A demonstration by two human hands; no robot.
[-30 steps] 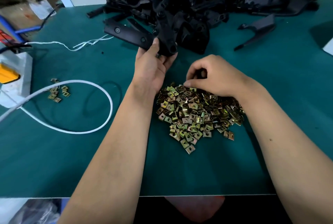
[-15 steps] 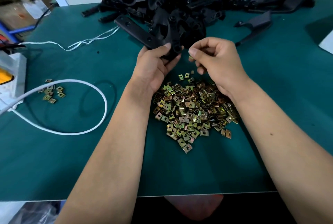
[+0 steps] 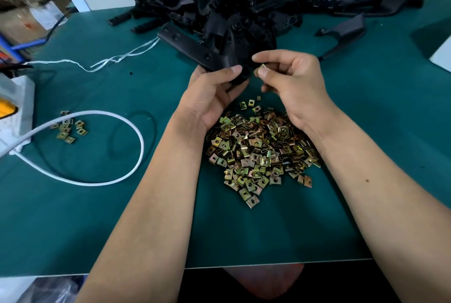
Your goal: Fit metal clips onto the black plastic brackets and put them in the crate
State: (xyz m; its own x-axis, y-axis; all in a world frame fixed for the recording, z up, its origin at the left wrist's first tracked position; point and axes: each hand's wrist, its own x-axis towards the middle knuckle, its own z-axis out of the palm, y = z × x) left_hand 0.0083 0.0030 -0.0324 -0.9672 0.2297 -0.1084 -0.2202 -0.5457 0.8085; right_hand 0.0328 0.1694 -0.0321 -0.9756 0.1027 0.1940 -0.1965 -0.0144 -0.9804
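My left hand [image 3: 211, 94] grips a black plastic bracket [image 3: 195, 49] by its near end, above the table. Its long flat arm with holes points away to the left. Just to the right, my right hand [image 3: 290, 83] pinches one brass-coloured metal clip [image 3: 262, 67] between thumb and forefinger, close to the bracket's end. Below both hands lies a heap of metal clips [image 3: 258, 151] on the green mat. A big pile of black brackets [image 3: 256, 2] fills the back of the table. No crate is in view.
A white cable [image 3: 117, 178] loops over the mat [image 3: 73, 224] at the left, beside a small cluster of clips [image 3: 67, 128] and a white power strip [image 3: 17, 97]. A single bracket [image 3: 344, 29] lies at the back right. White string [image 3: 80, 64] trails at the left.
My right hand lifted from the clip heap with one clip and came up beside the bracket. My left hand drew the bracket out of the pile toward me.
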